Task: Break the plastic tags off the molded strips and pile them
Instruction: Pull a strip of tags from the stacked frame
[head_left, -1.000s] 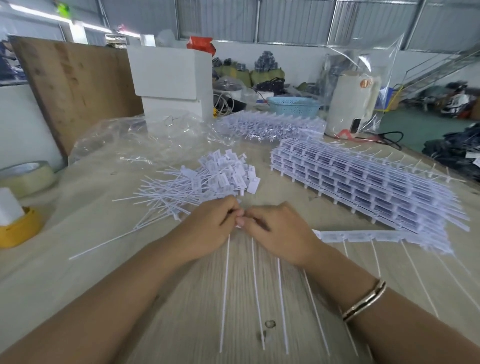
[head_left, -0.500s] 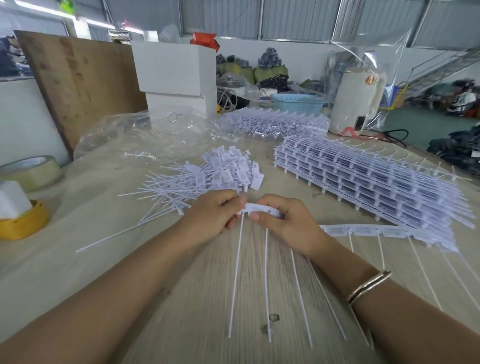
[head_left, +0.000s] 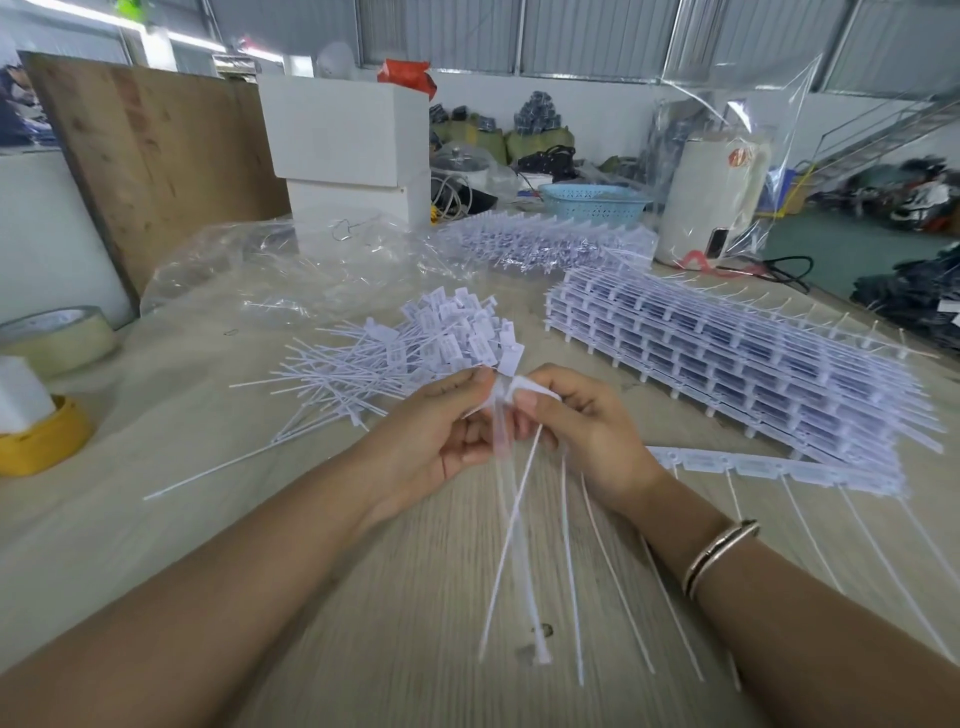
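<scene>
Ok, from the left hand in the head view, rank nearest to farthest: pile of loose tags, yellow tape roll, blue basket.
1. Pile of loose tags, just beyond the left hand.
2. Yellow tape roll, far left table edge.
3. Blue basket, at the back, right of centre.

left hand (head_left: 447, 431) and right hand (head_left: 576, 421) raised together, fingers curled, pinching, forearms angled inward

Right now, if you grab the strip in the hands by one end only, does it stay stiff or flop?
Probably flops. The strip is thin, and its long tails already hang and splay at different angles below the left hand and right hand. It looks light. The joints between tags likely snap when bent.
</scene>
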